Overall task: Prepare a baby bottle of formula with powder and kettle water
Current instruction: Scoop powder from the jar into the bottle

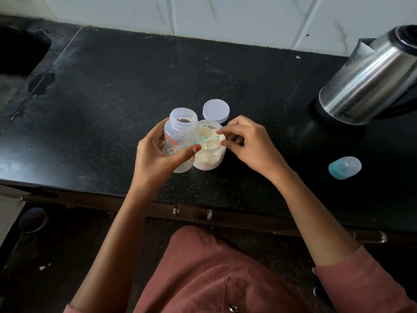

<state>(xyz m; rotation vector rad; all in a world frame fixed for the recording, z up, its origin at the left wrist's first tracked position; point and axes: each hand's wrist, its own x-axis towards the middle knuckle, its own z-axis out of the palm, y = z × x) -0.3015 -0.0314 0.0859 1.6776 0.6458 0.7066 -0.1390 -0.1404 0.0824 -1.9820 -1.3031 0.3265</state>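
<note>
My left hand [158,154] grips an open, clear baby bottle [180,129] with printed figures, held upright next to the powder jar. The jar [211,154] stands open on the black counter [112,98] and holds pale formula powder. My right hand [246,143] pinches the handle of a light green scoop [206,139] whose bowl lies in the powder. The jar's white lid [216,110] lies flat just behind it. A steel kettle [370,80] stands at the right. The bottle's blue-and-clear cap [344,167] lies on its side at the right.
A dark sink [20,50] is at the far left and a white tiled wall [225,16] runs behind the counter. Cabinet handles [191,213] sit under the counter's front edge. A round container [32,220] stands on the floor at the lower left.
</note>
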